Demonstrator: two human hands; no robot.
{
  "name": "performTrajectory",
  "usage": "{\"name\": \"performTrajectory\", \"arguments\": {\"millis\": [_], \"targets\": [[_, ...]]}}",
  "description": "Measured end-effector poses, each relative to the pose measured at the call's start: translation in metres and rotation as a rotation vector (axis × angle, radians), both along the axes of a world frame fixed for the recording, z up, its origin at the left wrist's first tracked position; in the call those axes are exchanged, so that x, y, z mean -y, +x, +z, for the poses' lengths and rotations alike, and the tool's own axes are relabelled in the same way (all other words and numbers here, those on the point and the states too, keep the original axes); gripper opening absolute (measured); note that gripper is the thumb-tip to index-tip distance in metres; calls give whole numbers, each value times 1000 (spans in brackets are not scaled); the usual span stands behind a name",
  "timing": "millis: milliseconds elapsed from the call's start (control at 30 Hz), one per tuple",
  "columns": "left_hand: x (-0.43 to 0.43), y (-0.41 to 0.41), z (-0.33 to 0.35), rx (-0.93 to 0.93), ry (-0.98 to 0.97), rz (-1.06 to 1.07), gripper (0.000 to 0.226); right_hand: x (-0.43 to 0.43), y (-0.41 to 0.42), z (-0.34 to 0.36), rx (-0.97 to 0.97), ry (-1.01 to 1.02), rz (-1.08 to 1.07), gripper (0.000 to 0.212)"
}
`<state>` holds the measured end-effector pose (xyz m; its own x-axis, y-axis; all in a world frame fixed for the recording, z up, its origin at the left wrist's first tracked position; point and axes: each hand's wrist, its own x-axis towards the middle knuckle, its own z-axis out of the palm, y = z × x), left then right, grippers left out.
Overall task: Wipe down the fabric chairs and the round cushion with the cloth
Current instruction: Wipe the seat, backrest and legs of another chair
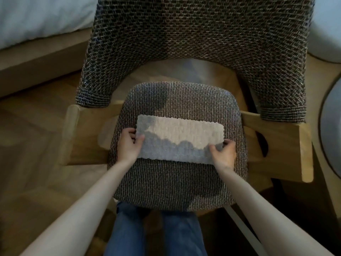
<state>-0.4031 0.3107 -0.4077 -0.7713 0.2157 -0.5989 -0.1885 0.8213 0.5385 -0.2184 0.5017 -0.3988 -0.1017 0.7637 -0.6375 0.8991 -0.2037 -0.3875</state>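
Step in hand: wiping the seat of one fabric chair. The cloth lies flat and folded to a rectangle on the middle of the seat. Left hand grips its left edge with the thumb on top. Right hand grips the near right corner the same way, so both hands are clamped on the cloth, well apart, one at each end. Probably early in the task: backrest and any other chair look not yet done, though that can't be confirmed. Next move likely calls for dragging the cloth across the weave with even downward pressure from both hands, keeping it flat so it doesn't bunch. A round grey object at the right edge may be the round cushion, cannot tell. Wooden armrest flanks the seat and a bed sits upper left. No containers in view.
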Motion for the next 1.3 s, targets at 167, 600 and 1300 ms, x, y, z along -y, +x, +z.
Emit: {"name": "performTrajectory", "arguments": {"millis": [167, 600, 1300], "targets": [[-4, -4, 0, 35, -45, -35, 39, -1, -9, 13, -156, -120, -44, 34], [3, -12, 7, 113, 102, -63, 34, 85, -95, 35, -445, 31, 646, 27], [8, -30, -66, -662, 417, -500, 32, 106, -91, -73, -158, 727, 946, 68]]}}
